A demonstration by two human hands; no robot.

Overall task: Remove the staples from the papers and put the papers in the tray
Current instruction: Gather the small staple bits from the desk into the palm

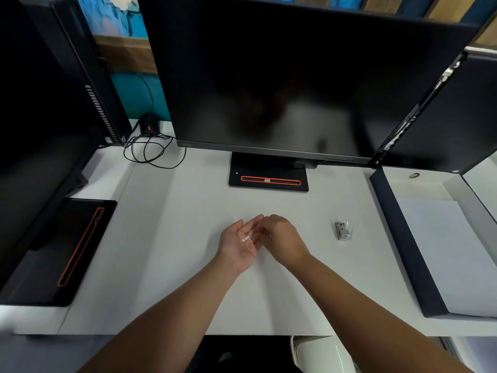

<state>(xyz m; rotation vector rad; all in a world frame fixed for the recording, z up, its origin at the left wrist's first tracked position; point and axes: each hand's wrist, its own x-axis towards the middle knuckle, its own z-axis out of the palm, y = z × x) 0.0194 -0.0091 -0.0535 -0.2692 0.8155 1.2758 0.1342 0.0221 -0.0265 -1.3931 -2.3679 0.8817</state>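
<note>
- The stack of white rectangular paper sheets (446,254) lies flat in the dark navy shallow tray (403,238) at the right edge of the frame.
- The stack's long axis runs from the upper part of the frame toward the bottom, leaning slightly to the lower right. It runs parallel to the tray's long left wall.
- Your left hand (239,244) is at centre frame over the white bench (174,224), palm up. Its grip is spread, with the fingers straight and pointing toward the upper right.
- A few small pale bits (247,239) rest on that palm, in a short row across it. They are too small to tell whether they are staples.
- Your right hand (282,238) is just beside the left, back of the hand up, with its curled fingers reaching over the left fingers. The fingertips are hidden, so you cannot tell whether this grip pinches anything.
- The papers lie well to the right of both hands, and neither grip touches them.
- The small silver metal and clear plastic staple remover (344,230) stands on the bench between your right hand and the tray, apart from both. Its long axis runs roughly top to bottom of the frame.
- A large black monitor (295,76) fills the upper centre of the frame.
</note>
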